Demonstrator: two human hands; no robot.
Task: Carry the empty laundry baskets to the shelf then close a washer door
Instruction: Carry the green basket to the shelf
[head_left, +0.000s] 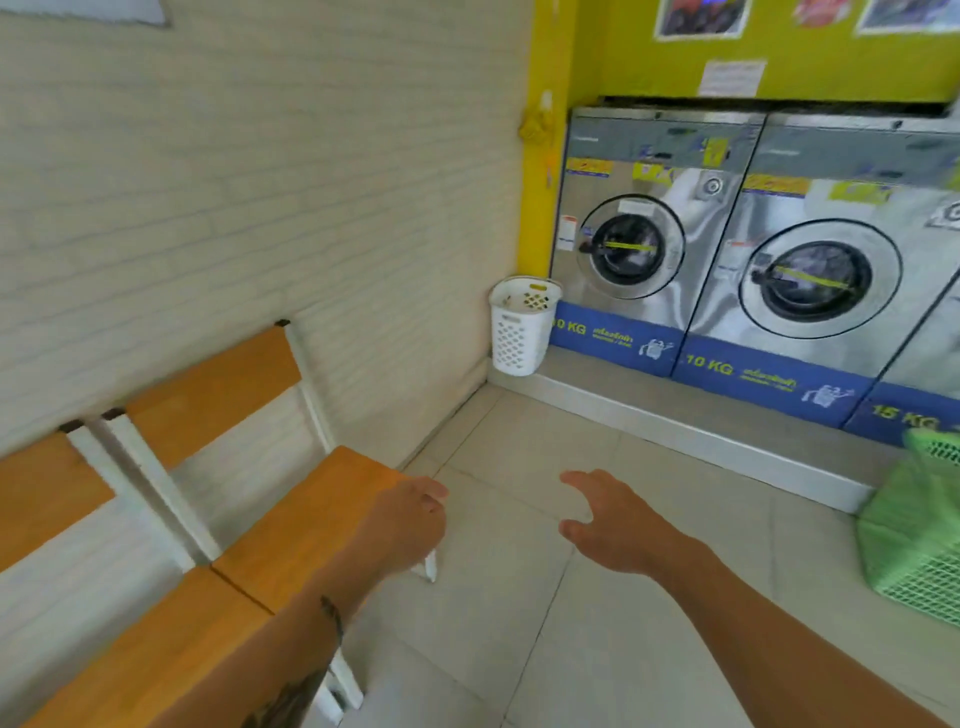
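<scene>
Two hands reach out over the floor (519, 597), both spread and holding nothing: the left hand (410, 519) and the right hand (608, 525). There are two baskets. The white basket (522, 327) stands far off in the corner, beside the left washer (644, 234). The green basket (914, 525) sits at the right edge. Two washer doors look closed.
</scene>
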